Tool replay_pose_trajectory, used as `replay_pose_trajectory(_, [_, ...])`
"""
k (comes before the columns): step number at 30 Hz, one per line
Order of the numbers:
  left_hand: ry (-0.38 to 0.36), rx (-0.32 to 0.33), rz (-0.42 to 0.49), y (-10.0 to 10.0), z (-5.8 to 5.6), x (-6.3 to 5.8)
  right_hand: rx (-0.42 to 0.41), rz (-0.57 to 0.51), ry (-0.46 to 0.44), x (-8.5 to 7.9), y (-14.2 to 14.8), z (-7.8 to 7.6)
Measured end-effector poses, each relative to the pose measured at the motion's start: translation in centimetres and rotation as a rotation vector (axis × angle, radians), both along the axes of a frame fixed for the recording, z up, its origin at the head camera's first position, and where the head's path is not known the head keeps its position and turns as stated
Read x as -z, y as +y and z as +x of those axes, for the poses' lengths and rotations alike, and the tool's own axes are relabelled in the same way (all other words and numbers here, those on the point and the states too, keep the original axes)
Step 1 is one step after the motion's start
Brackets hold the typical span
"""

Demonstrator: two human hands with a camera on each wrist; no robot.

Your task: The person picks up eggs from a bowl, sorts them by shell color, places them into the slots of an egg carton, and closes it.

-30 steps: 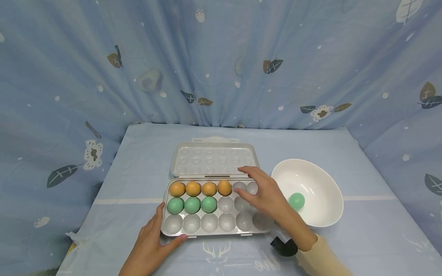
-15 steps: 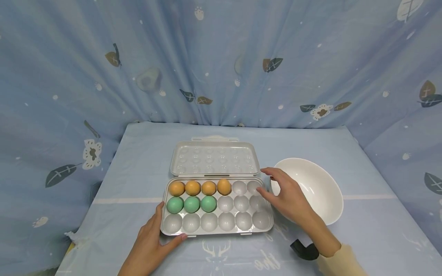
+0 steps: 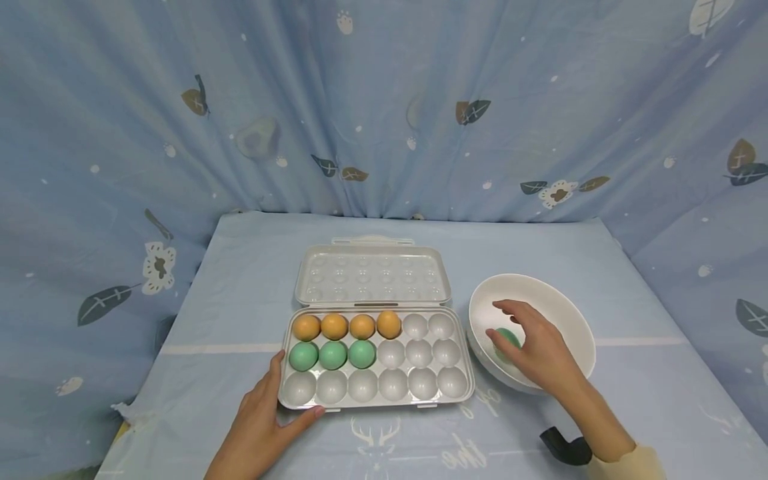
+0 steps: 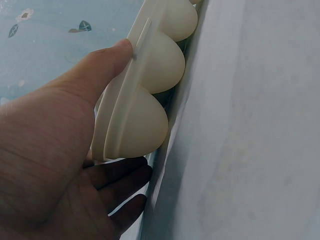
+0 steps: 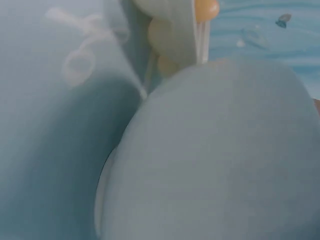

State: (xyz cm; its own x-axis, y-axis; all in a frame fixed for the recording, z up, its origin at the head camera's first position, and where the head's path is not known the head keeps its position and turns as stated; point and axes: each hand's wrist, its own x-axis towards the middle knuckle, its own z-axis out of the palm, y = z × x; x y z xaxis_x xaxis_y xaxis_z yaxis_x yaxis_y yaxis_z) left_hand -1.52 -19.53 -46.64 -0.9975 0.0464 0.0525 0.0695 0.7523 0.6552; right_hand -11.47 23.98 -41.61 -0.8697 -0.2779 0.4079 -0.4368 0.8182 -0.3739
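Observation:
An egg box with its lid folded back holds several orange balls (image 3: 362, 327) and three green balls (image 3: 333, 355) in its cupped tray (image 3: 393, 385). My left hand (image 3: 258, 420) rests at the tray's front left corner. In the left wrist view its thumb (image 4: 112, 57) lies on the rim and the other fingers stretch along the side. Over the white bowl (image 3: 564, 320) reaches my right hand (image 3: 540, 350), thumb and fingers spread apart. A green ball (image 3: 510, 335) in the bowl shows partly behind the thumb. The bowl's outer wall (image 5: 225, 150) fills much of the right wrist view.
The translucent lid (image 3: 372, 275) lies behind the tray. A patterned blue cloth (image 3: 270, 240) covers the table, and a blue curtain (image 3: 384, 120) hangs at its back. A black curved piece (image 3: 566, 445) sits at my right wrist.
My right hand has moved right from over the tray's right side to inside the bowl, with its fingers about the green ball there. My left hand has stayed at the tray corner.

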Motion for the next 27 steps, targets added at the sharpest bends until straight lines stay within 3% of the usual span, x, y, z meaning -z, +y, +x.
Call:
replay_pose_trajectory(10, [-0.048, -0.005, 0.000, 0.0, 0.0, -0.2, 0.044, 0.079, -0.080, -0.3, 2.6, 1.1])
replay_pose_trajectory(15, [-0.033, -0.005, -0.001, -0.1, 0.0, -0.2, 0.061, 0.103, -0.191, -0.4, 3.1, 1.1])
replay_pose_trajectory(21, [-0.023, -0.004, -0.002, -0.1, 0.0, -0.1, 0.028, 0.086, -0.369, -0.4, 2.7, 0.7])
replay_pose_trajectory(27, [-0.041, -0.008, -0.007, 0.0, 0.1, -0.3, -0.044, 0.051, -0.421, 0.0, 2.1, 0.2])
